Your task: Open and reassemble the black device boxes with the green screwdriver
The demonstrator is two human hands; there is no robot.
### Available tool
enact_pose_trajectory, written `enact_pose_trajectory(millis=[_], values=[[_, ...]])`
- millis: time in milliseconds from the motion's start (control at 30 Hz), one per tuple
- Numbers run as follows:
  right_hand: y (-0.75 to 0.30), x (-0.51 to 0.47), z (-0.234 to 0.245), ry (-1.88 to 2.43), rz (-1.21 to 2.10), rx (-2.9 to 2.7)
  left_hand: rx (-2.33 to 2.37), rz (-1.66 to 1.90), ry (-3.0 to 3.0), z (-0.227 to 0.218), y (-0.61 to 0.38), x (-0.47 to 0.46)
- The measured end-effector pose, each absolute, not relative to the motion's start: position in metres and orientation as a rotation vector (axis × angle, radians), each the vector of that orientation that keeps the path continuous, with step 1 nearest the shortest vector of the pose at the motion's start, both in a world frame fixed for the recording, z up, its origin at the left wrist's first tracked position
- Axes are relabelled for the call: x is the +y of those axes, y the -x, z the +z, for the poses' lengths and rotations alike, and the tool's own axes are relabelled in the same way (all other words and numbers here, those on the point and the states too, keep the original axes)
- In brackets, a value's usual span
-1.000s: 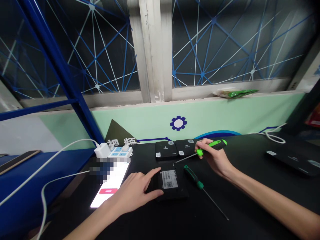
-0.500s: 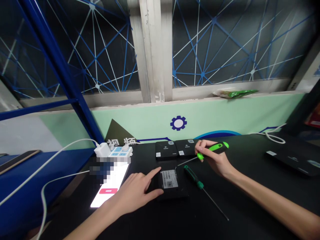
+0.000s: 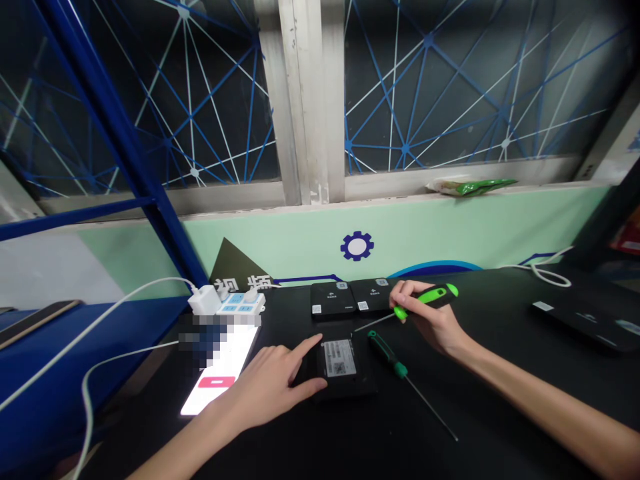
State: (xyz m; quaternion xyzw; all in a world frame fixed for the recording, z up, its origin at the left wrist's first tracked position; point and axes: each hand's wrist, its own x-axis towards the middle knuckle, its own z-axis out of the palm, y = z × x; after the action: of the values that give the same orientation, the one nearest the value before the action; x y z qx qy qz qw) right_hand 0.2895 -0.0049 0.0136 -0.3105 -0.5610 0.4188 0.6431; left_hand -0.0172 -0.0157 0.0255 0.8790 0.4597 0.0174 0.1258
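My left hand [image 3: 273, 385] rests on the black table, index finger and thumb spread against the left edge of a small black box [image 3: 345, 370] with a white label on top. My right hand [image 3: 430, 320] is closed round a bright green and black screwdriver [image 3: 407, 303], its thin shaft slanting down-left with the tip just above the box's far right corner. A second screwdriver [image 3: 395, 365] with a dark green handle lies on the table right of the box, shaft pointing toward me.
Two more black boxes [image 3: 350, 299] sit side by side behind. A lit phone [image 3: 220, 373] and a white power strip [image 3: 235, 303] with cables lie to the left. A flat black device [image 3: 585, 320] lies far right. A blue metal frame [image 3: 125, 147] stands left.
The screwdriver tip in my right hand has shifted slightly right and toward the box's corner. My left hand has stayed put.
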Motion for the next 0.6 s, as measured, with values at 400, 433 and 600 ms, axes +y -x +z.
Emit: enact_pose_trajectory(millis=[400,433,600], values=[[-0.2918,-0.0043,0.0131,0.730,0.891,-1.346,1.338,0.044,-2.558,0.0254,0.0171,-0.0163],[-0.2921,-0.0040,0.0131,0.735,0.876,-1.343,1.341,0.043,-2.557,0.0255,0.0170,-0.0164],[-0.2927,-0.0027,0.0132,0.757,0.863,-1.308,1.357,0.042,-2.559,0.0264,0.0164,-0.0168]])
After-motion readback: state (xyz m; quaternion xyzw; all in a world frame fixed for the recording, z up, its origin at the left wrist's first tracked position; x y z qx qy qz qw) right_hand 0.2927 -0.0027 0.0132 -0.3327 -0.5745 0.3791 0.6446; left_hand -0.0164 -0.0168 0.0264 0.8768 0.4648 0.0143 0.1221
